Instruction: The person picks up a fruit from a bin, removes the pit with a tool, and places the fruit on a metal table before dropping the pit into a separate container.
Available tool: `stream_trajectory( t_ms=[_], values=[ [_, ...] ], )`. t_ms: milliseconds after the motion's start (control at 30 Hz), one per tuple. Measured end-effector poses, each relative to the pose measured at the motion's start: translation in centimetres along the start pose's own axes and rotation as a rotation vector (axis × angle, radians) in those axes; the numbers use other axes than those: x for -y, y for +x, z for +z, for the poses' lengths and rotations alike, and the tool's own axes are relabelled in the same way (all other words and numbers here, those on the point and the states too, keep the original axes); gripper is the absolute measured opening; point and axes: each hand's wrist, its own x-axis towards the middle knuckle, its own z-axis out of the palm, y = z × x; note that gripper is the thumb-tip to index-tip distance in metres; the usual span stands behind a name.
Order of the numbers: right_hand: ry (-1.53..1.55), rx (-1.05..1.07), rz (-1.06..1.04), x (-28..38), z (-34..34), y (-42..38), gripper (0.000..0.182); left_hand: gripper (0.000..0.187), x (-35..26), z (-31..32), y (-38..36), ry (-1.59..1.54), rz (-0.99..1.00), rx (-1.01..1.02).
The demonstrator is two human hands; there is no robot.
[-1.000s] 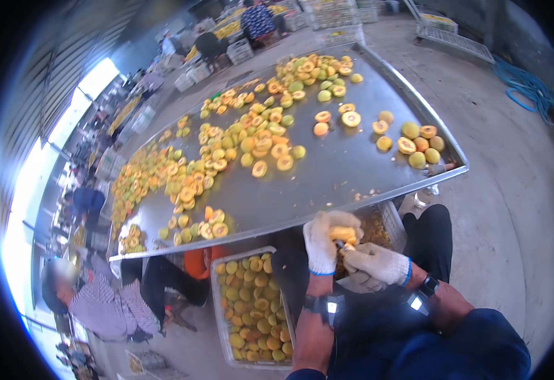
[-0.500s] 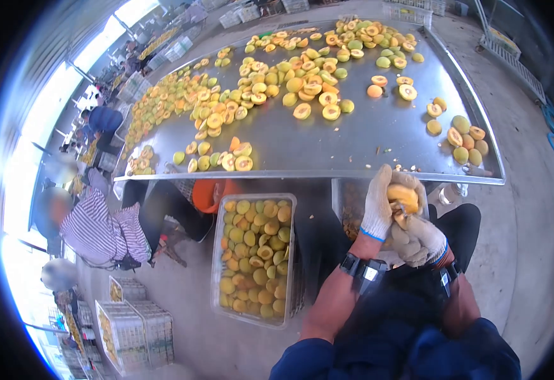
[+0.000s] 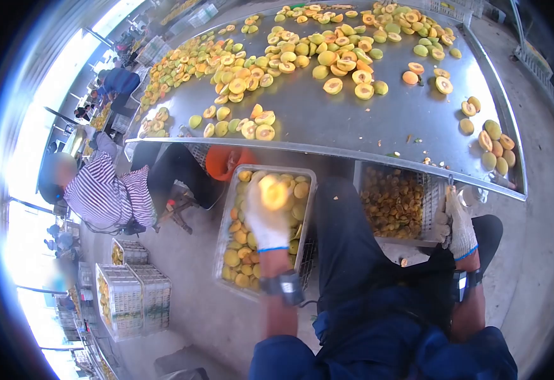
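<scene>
Over a crate (image 3: 222, 278) of yellow-green fruit, my left hand (image 3: 268, 221) in a white knit glove is blurred by motion. It holds a halved yellow fruit, seemingly a peach half (image 3: 273, 192), with the orange cut face showing. My right hand (image 3: 459, 223), also gloved, is lowered beside the right edge of a second crate (image 3: 430, 206), which holds brown pits. Its fingers are curled around a thin, dark metal tool (image 3: 450, 180) whose tip points up toward the table edge; most of the tool is hidden.
A metal table (image 3: 410, 126) carries heaps of peach halves (image 3: 346, 60) and a small group of fruit (image 3: 496, 147) at its right corner. An orange bucket (image 3: 226, 159) stands under the table. A co-worker in a striped top (image 3: 102, 193) sits at left, near stacked crates (image 3: 134, 297).
My hands were together around the fruit and have parted. The left moved left over the fruit crate with a peach half; the right went to the right. The view has shifted.
</scene>
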Motion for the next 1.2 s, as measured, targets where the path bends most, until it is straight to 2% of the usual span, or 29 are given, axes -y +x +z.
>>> stream_trajectory(
  t_ms=[33,100,167,200,267,300,367,433,500,567,600,667,733,800,900,933,1033,1100,1167,1200],
  values=[
    [-0.073,-0.053,-0.083,-0.4,-0.5,0.4,0.040,0.035,-0.2,-3.6,0.0,0.287,0.125,-0.103],
    [-0.104,-0.055,-0.095,-0.7,-0.7,0.7,0.041,0.044,-2.3,-8.0,-1.6,0.606,0.170,-0.240],
    [-0.045,-0.088,-0.084,-1.0,-0.6,0.9,0.041,0.051,-1.4,-14.9,-1.5,0.905,0.133,-0.443],
    [-0.045,-0.087,-0.079,-1.4,-0.6,1.1,0.041,0.051,-1.8,-15.7,-2.6,0.909,0.132,-0.445],
    [-0.109,-0.144,-0.086,-2.1,-0.7,1.7,0.042,0.059,-2.6,-17.4,-4.7,1.443,-0.007,-0.519],
    [-0.110,-0.143,-0.082,-2.2,-0.7,1.8,0.042,0.059,-1.3,-20.6,-5.2,1.445,-0.010,-0.520],
    [-0.115,-0.159,-0.081,-2.5,-0.6,2.0,0.043,0.072,3.8,-29.7,-5.6,1.829,0.072,-0.355],
    [-0.167,-0.175,-0.085,-2.9,-0.7,2.0,0.043,0.081,5.7,-33.8,-7.0,1.640,-0.312,-0.192],
    [-0.204,-0.217,-0.125,-2.4,-1.1,2.1,0.044,0.079,7.9,-37.4,-7.7,1.967,-0.305,-0.040],
    [-0.098,-0.163,-0.083,-2.5,-0.8,1.9,0.044,0.066,7.1,-34.9,-6.7,1.823,-0.314,-0.199],
    [-0.112,-0.165,-0.102,-2.7,-1.0,2.0,0.045,0.066,6.0,-33.0,-6.0,1.823,-0.293,-0.185],
    [-0.091,-0.148,-0.128,-2.2,-0.7,1.7,0.044,0.046,3.5,-25.9,-3.8,1.738,-0.064,-0.290],
    [-0.076,-0.126,-0.145,-1.9,-0.5,1.6,0.043,0.030,1.6,-17.1,-0.8,1.461,0.374,-0.228],
    [-0.140,-0.125,-0.148,-1.8,-0.1,1.9,0.032,0.028,0.9,-9.6,2.2,1.366,0.559,-0.104],
    [-0.246,-0.104,-0.127,-1.8,0.4,1.9,0.025,0.022,1.9,-0.9,7.9,1.207,0.663,0.140],
    [-0.248,-0.109,-0.111,-1.5,0.8,1.6,0.022,0.023,2.7,1.8,10.0,1.174,0.604,0.199],
    [-0.257,-0.023,-0.089,-1.2,0.5,1.6,0.020,0.026,6.5,9.0,16.7,1.082,0.602,0.331],
    [-0.266,-0.003,-0.100,-1.1,0.2,1.6,0.019,0.041,9.8,12.8,20.9,1.220,0.570,0.295],
    [-0.270,0.001,-0.099,-0.9,0.0,1.5,0.018,0.053,12.9,16.3,24.0,1.380,0.409,0.200],
    [-0.264,0.005,-0.096,-0.7,-0.1,1.4,0.017,0.053,14.4,17.5,25.0,1.371,0.420,0.206]
  ],
)
